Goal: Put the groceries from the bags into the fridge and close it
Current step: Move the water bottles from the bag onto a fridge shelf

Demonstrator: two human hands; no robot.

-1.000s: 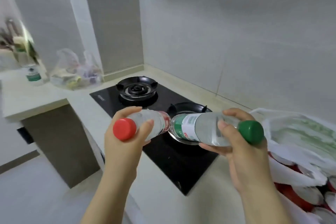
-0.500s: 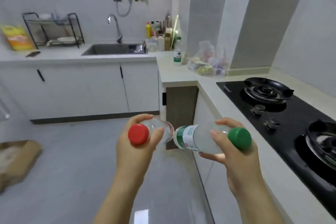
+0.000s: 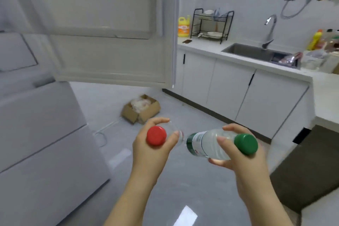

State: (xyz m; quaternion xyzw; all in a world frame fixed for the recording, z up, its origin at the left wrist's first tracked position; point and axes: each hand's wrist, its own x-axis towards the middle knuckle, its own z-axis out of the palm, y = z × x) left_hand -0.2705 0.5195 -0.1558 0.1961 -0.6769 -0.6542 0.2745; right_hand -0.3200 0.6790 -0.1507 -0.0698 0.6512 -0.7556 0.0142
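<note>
Carrying two water bottles toward fridge [image 3: 36, 134]. Left hand [image 3: 154, 145] grips red-capped bottle [image 3: 156, 135]; right hand [image 3: 238, 154] grips green-capped bottle [image 3: 207, 143]. Fridge door [image 3: 110, 42] open ahead. Next, I judge: step closer, stand both in door shelf.

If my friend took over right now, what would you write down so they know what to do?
Left hand: fingers wrapped around the red-capped bottle, cap toward the camera.
Right hand: holding the green-capped bottle, lying sideways.
The fridge stands on the left with its upper door swung open.
Done: two bottles picked up and carried as far as the fridge.
Left: put both bottles inside, bring whatever groceries remain in the bags (out of view here), then close the door.
</note>
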